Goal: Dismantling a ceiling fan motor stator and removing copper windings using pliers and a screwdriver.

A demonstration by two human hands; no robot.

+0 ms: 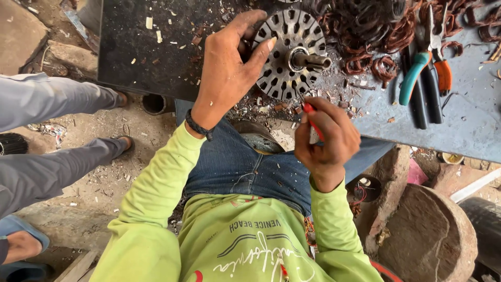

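Left hand grasping slotted rotor, right hand clenching half-hidden red-handled tool

The rotor's left side is covered by the left hand. Most of the red tool is hidden in the right hand, and its tip is too small to be made out. The pliers are cut off at the bench's far edge. The coils are cropped there too.
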